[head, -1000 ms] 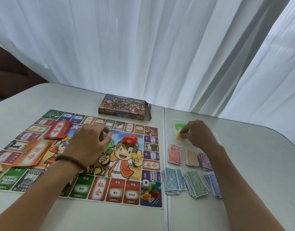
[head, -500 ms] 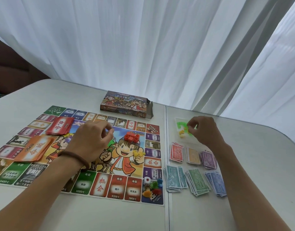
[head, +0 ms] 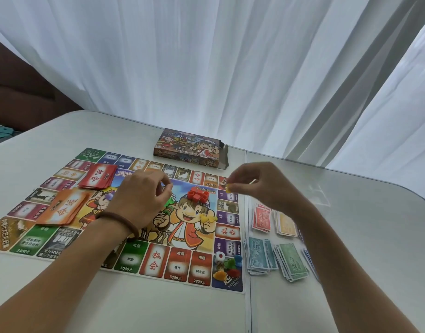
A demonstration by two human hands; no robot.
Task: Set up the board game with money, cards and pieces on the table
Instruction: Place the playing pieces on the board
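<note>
Right hand (head: 261,186) pinching a small yellow piece (head: 228,189) above the far right corner of the board (head: 158,260); left hand (head: 141,200) curled over the board's middle, any contents impossible to tell. On the surface (head: 350,236): board spread flat, game box (head: 189,147) just beyond its far edge, red card deck (head: 98,176) and orange card deck (head: 65,209) toward its far left corner, money stacks (head: 261,218) sorted by colour beside its right edge. Red houses (head: 198,195) and yellow pieces (head: 207,218) mid-board, die (head: 219,257) and pawns (head: 230,264) on the near right corner. Judged nearly complete: only small pieces left to place.
</note>
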